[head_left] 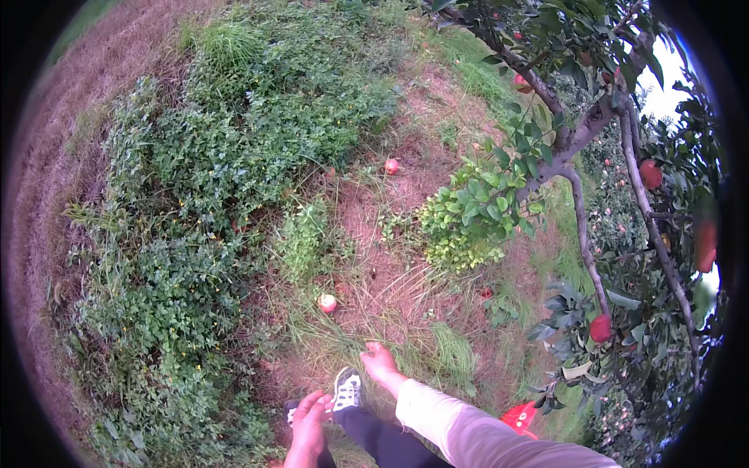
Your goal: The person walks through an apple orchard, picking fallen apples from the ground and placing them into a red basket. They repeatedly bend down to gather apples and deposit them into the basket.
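My left hand is low in the view, in front of my dark trousers and shoes. Its fingers are loosely bent and partly spread, and no object shows in them. Farther forward, my right hand reaches out from a pale sleeve, fingers slightly curled with a gap by the thumb. I see nothing held there; its palm is hidden. Beyond the hands, a red and pale apple lies on the ground, apart from both. Another fallen apple rests farther up the path.
Dense leafy weeds cover the left side. An apple tree branch reaches in from the right, bearing a low red apple and several others. A leafy shoot juts over the path. Something bright red shows beside my right sleeve.
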Demonstrator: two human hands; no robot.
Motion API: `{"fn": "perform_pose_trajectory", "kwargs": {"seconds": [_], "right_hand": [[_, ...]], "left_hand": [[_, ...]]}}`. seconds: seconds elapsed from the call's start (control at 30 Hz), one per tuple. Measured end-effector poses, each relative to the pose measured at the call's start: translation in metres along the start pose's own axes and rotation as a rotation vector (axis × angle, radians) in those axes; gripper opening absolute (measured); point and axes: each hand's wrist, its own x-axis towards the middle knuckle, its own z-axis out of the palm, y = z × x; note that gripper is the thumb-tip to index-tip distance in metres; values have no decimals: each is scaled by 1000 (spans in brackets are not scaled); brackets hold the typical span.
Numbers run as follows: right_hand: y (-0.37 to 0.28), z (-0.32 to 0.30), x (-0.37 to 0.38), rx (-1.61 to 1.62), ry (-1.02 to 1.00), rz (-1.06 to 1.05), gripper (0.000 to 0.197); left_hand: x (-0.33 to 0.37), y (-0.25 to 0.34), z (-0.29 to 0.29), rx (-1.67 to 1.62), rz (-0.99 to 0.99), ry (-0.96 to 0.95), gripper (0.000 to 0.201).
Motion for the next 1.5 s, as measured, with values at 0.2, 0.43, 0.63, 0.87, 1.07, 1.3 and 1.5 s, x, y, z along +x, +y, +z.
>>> {"fn": "perform_pose_trajectory", "kwargs": {"seconds": [0.2,0.43,0.63,0.87,1.07,1.3,1.5], "right_hand": [[30,-7,44,-46,-4,71,52],[39,-9,119,-203,-13,14,38],[14,40,203,-370,-137,-126,34],[-41,106,242,-430,-25,-259,59],[-49,139,268,-514,-53,-157,68],[-34,130,275,-379,-69,-262,70],[29,69,241,100,-16,-313,77]], "left_hand": [[15,6,35,6,-56,-1,30],[33,-13,55,-4,-141,66,36],[39,-52,35,-16,-220,239,30],[37,-80,35,-25,-294,338,28],[34,-96,42,-4,-332,357,25],[28,-94,40,35,-324,355,25],[24,-78,45,64,-294,305,24]]}}
